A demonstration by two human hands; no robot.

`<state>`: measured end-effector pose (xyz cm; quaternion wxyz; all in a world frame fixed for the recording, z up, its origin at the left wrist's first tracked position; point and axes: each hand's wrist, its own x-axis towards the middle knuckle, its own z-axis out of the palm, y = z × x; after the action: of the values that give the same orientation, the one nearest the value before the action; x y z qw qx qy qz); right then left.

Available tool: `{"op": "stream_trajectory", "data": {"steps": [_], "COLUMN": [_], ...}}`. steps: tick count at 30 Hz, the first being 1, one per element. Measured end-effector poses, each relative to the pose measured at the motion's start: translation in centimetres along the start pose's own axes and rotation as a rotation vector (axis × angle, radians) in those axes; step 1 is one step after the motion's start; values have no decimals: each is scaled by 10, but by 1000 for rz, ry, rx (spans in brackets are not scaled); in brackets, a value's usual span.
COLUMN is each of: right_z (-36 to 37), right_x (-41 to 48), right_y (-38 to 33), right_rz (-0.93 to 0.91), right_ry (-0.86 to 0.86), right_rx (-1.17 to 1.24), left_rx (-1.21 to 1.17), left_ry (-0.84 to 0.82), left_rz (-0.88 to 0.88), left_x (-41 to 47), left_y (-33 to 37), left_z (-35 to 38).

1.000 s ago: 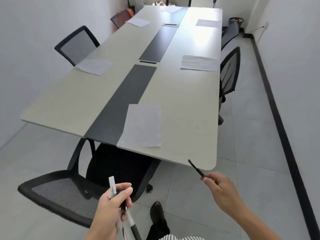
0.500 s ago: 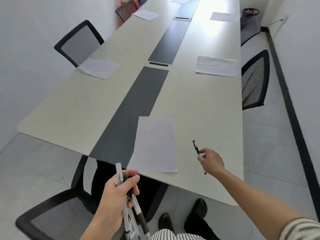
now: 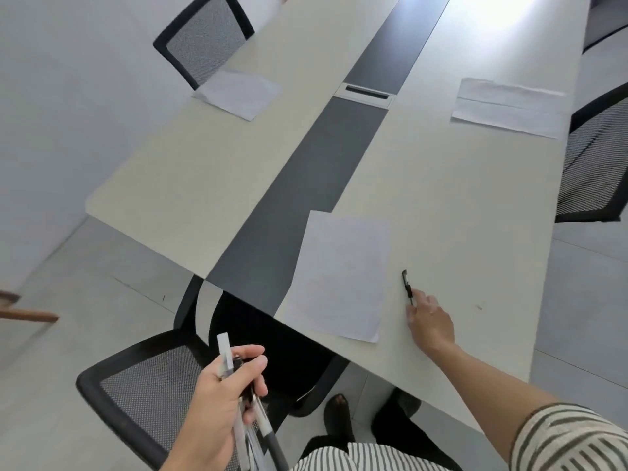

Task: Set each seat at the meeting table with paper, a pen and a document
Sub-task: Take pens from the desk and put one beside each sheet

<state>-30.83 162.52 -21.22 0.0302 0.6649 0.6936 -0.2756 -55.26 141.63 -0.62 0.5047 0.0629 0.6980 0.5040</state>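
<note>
The slim black pen lies on the long pale desk, just right of the near white paper sheet and roughly parallel to its right edge. The right hand reaches in over the desk's near edge. Its fingers meet the pen's near end, thumb and forefinger pinching it, and the pen's far end points away up the desk.

The left hand is near and low, off the desk and above a black mesh chair. Its fingers are clenched round a bundle of pens, clear-barrelled and black-gripped, whose ends stick out above and below the fist.

A dark grey centre strip runs down the desk, and the near sheet's left edge overlaps it. Farther off, a second white sheet lies at the left edge before another mesh chair. More white paper lies at the right edge beside a third chair.
</note>
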Motion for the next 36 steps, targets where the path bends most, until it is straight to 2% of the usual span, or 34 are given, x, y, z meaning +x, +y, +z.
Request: {"op": "stream_trajectory", "data": {"steps": [7,9,11,13,15,17,19,23,28,36], "right_z": [-17,-31,-49,-73,-96,-115,-131,-155,-183,-231], "right_x": [-12,-28,-56,-97,-141,-176,-200,-220,-227,-257], "right_y": [-9,-15,-23,-31,-34,-26,-11,29,110,311], "right_rz": [70,65,21,19,52,82,91,93,27,315], "right_ry": [-12,65,107,3,-193,-347,-390,-263,-12,277], "right_rx": [16,103,298,609,904,1079,1168,1220,1045,1048], "left_rx": [24,42,59,71,86,99,137,259,356,377], "left_ry": [-133,-181,-232,-276,-324,-378,-425,-531,-631,-566], "left_rz": [36,43,54,72,101,139,191,293,341,259], "left_x": [14,21,28,32,31,24,13,-15,-48,-92], "left_y": [17,20,21,19,16,12,5,-11,-37,-105], "left_z": [19,29,44,64,91,120,149,203,279,393]}}
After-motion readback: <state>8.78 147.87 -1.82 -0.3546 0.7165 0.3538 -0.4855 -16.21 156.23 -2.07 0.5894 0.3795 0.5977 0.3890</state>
